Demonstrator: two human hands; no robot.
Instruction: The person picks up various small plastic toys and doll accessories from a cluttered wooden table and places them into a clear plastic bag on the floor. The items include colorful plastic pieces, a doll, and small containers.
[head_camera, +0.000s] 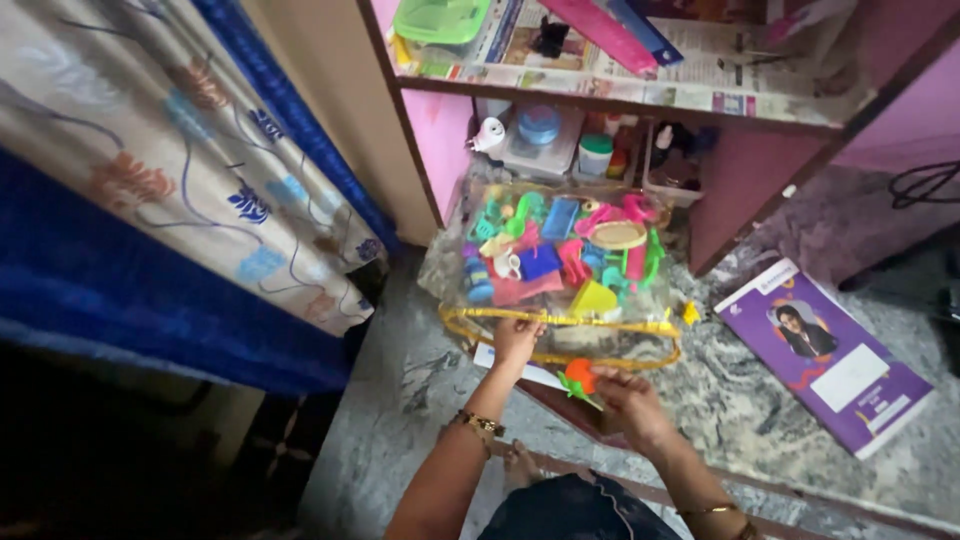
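Observation:
A clear plastic bag (470, 205) with yellow trim, full of several small colourful plastic toys, lies on the marble floor in front of a pink shelf unit. My left hand (516, 338) grips the bag's yellow rim at its near edge. To its right my right hand (628, 397) pinches a small toy with an orange top and green leaves (577, 379), held just outside the bag's opening. Both forearms come up from the bottom of the view; the left wrist wears a gold bracelet.
A purple booklet (826, 355) lies on the floor at right. The pink shelf unit (745, 170) holds jars, boxes and newspaper lining. A flowered curtain (180, 170) with blue border hangs at left. A black cable (925, 182) lies at far right.

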